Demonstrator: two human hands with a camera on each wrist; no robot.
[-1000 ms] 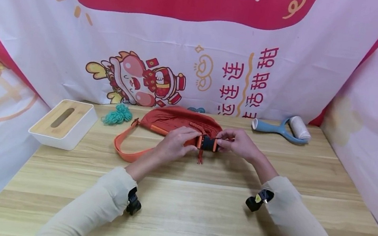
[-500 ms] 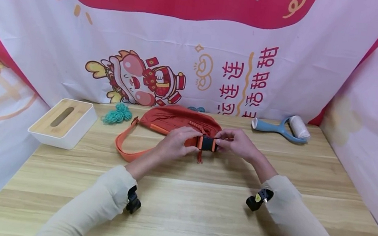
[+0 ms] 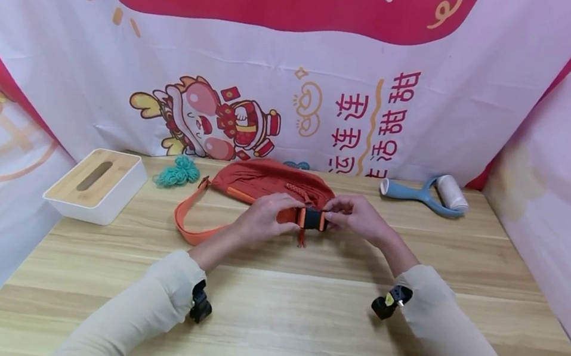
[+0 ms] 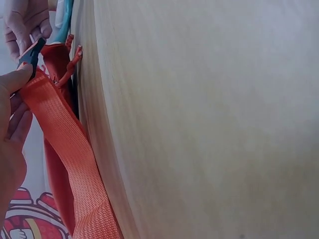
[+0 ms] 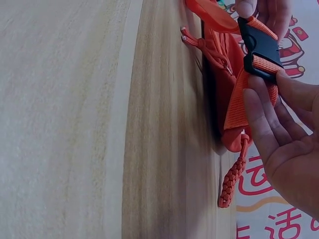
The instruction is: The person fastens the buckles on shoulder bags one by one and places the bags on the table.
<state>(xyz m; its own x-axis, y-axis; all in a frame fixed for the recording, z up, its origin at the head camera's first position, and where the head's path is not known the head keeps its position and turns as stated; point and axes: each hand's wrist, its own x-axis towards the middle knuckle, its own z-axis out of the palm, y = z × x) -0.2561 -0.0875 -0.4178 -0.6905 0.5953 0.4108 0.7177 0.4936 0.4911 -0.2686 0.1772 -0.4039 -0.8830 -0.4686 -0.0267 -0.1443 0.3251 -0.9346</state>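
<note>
A red-orange waist bag [image 3: 264, 178] lies at the back of the table, its orange strap [image 3: 184, 219] looping out to the left. In front of the bag, a black side-release buckle [image 3: 313, 219] sits between both hands, its two halves joined as seen in the right wrist view. My left hand [image 3: 265, 214] pinches the buckle's left end where the strap enters. At the other end, my right hand [image 3: 358, 219] holds the buckle [image 5: 261, 47] between thumb and fingers, with orange webbing [image 5: 239, 107] across the fingers. A braided zipper pull [image 5: 232, 181] hangs from the bag.
On the left stands a white tissue box [image 3: 95, 186] with a wooden lid. Teal yarn [image 3: 178, 173] lies between it and the bag. A blue-handled lint roller [image 3: 426, 195] rests at the back right. Printed cloth [image 3: 302, 54] walls the table's back and sides.
My right hand has shifted very slightly left, and the buckle looks a little shorter between the hands. Both hands keep their hold; the bag stays in place.
</note>
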